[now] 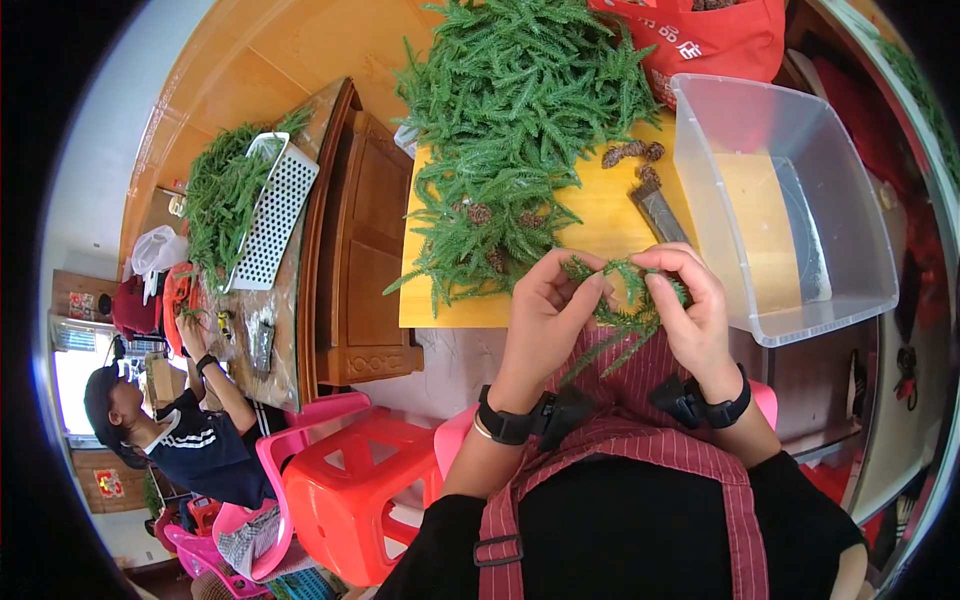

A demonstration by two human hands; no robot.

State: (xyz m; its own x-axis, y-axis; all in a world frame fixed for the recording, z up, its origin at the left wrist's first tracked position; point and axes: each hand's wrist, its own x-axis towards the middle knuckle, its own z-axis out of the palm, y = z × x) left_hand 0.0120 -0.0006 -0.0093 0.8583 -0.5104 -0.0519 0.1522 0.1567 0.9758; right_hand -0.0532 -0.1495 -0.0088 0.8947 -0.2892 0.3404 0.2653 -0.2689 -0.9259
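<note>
Between my two hands, in front of my striped apron, is a green artificial pine sprig [640, 322] bent into a loop. My left hand [550, 300] pinches it with thumb and fingers at its upper left. On the other side, my right hand [697, 305] grips it, thumb and index finger meeting near the top. Just past my left hand lie several sprigs with brown pine cones [480, 214] among them. A large heap of pine sprigs [530, 95] covers the far part of the yellow table [605, 225]. Loose pine cones [625, 153] and a bundle of dark thin sticks or wires [661, 214] lie beyond my hands.
A clear plastic bin [843, 140] stands on the right, with a red bag [722, 45] behind it. Left of the table are a wooden cabinet [350, 240] and a red stool [365, 465]. Farther left, another person [200, 430] works beside a white perforated basket [280, 205] and more greenery.
</note>
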